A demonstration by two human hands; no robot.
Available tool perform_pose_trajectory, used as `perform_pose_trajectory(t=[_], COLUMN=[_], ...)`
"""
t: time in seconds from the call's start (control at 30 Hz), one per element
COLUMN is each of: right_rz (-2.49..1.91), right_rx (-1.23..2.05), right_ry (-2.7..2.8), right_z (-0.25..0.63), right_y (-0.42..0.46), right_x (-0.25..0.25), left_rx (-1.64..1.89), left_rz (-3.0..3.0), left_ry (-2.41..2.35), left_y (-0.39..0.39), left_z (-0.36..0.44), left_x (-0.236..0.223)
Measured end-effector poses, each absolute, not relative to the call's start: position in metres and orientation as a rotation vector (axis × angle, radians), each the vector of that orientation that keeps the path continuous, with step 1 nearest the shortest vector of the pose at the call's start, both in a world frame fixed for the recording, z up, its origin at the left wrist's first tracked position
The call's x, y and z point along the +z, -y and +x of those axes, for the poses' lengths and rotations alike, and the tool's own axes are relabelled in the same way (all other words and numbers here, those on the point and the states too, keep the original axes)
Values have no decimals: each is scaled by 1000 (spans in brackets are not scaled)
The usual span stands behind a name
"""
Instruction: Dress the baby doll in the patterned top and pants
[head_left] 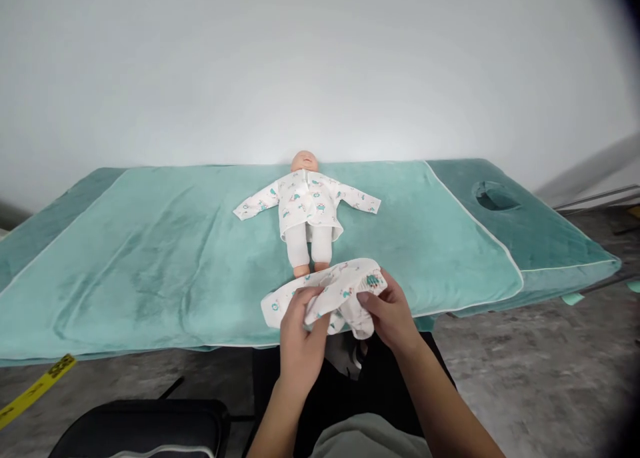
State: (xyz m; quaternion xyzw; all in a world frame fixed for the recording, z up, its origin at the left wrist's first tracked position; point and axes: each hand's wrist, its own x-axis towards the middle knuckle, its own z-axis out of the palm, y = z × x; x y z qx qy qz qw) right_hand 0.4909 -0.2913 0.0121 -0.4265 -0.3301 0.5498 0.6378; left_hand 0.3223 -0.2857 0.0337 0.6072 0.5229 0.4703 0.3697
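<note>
White baby pants [345, 285] with a small coloured print are bunched between my two hands at the front edge of the bed. My left hand [303, 331] pinches the cloth on its left side, fingers partly tucked into the folds. My right hand [393, 311] grips the right end, thumb on top. Just beyond the cloth lies a baby doll [305, 161] on its back, head towards the wall. It wears a matching printed jacket [307, 201], fastened in front, with both sleeves spread out. The doll's legs are white, and the held cloth partly hides its feet.
A teal cover [150, 258] with white piping lies over the padded bed [545, 238], which has a face hole [495, 196] at the right. A black chair [145, 428] stands at the lower left, near yellow tape [37, 391]. A pale wall [320, 65] rises behind.
</note>
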Motion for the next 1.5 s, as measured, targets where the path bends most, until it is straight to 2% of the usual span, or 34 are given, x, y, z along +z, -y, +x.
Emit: perform_pose_trajectory(t=[0.17, 0.3, 0.43, 0.6, 0.67, 0.8, 0.9, 1.0, 1.13, 1.23, 1.37, 1.5], right_rz=[-1192, -1386, -1377, -1305, -1175, -1195, -1216, -1169, -1105, -958, -805, -807], right_rx=[844, 513, 325, -94, 38, 708, 960, 1023, 974, 1094, 1283, 1363], right_ry=[876, 1150, 1528, 1630, 1712, 1846, 1836, 1670, 1368, 1332, 1438, 1472], right_z=[513, 522, 518, 496, 486, 476, 483, 495, 501, 493, 482, 486], right_y=[304, 309, 314, 340, 348, 335, 313, 293, 272, 257, 242, 241], right_x=[7, 26, 41, 56, 63, 62, 52, 52, 80, 105, 117, 102], left_rx=[1399, 1417, 1289, 1434, 1486, 1515, 1512, 1548, 1525, 1350, 1058, 1129], left_rz=[1323, 878, 554, 508, 526, 594, 811, 1076, 1569, 1919, 1985, 1750], left_ry=[-1526, -1370, -1120, -1093, -1110, -1139, -1213, -1481, -1690, -1460, -1110, -955], left_y=[281, 282, 293, 312, 313, 301, 288, 280, 273, 268, 258, 249], left_z=[306, 303, 307, 303, 302, 305, 306, 297, 282, 282, 295, 298], left_x=[39, 50, 75, 87, 84, 78, 77, 76, 77, 84, 91, 89])
